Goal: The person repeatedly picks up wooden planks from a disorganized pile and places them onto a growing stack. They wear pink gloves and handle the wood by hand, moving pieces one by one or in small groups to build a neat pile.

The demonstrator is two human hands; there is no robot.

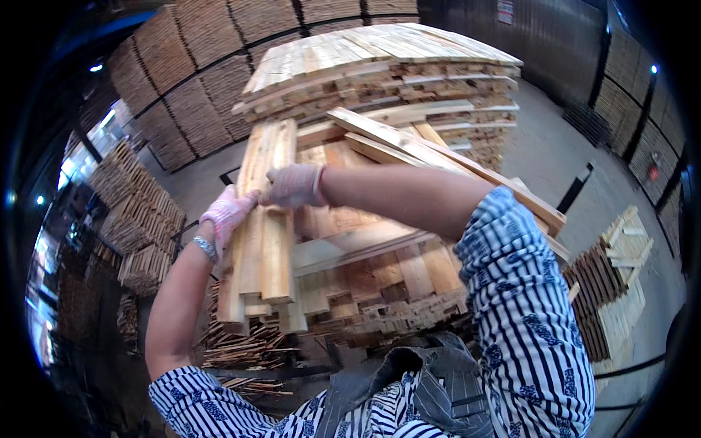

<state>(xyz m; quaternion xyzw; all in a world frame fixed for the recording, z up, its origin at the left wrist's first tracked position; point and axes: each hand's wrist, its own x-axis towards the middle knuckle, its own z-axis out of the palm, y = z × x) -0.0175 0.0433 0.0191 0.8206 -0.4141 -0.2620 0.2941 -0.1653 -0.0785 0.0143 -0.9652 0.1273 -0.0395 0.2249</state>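
Several pale wooden boards (252, 252) lie side by side lengthwise at the left of a stack in front of me. My left hand (228, 212), in a pink and white knit glove, is closed at the left edge of these boards. Across their top reaches my right hand (293, 185), also gloved and somewhat blurred. Its fingers are curled against the rightmost boards, close to the left fingertips. Beneath the right forearm, a few loose boards (409, 146) lie slanted over the stack. The undersides of the held boards are hidden.
Behind stands a tall layered stack of boards (387, 55). Large bundled stacks (190, 80) line the far wall. Smaller wood piles stand at the left (142, 208) and right (610, 270). Thin wood strips (248, 347) lie below the near left side. A dark post (577, 188) rises at the right.
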